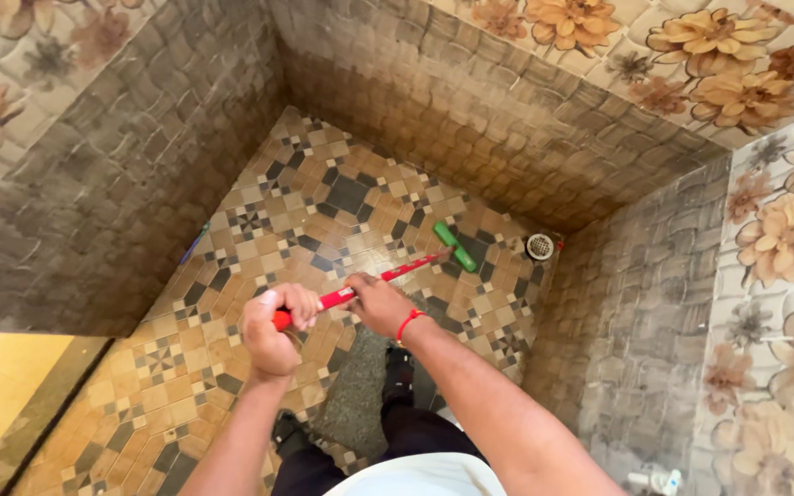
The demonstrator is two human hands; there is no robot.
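Note:
I look down into a small tiled room. My left hand (273, 326) grips the near end of a red handle (388, 276). Further along the same handle, my right hand (379, 303) is closed round it; a red band circles that wrist. The handle runs forward and to the right to a green brush head (455, 247), which rests on the patterned floor tiles (323, 202) close to a round metal drain (540, 245) in the far right corner.
Brown stone-pattern wall tiles (470, 119) enclose the floor on three sides, with flower-pattern tiles above. My dark shoes (398, 367) stand on the floor below my hands. A small white fitting (659, 480) is low on the right wall. A yellow doorway strip (2, 386) lies at left.

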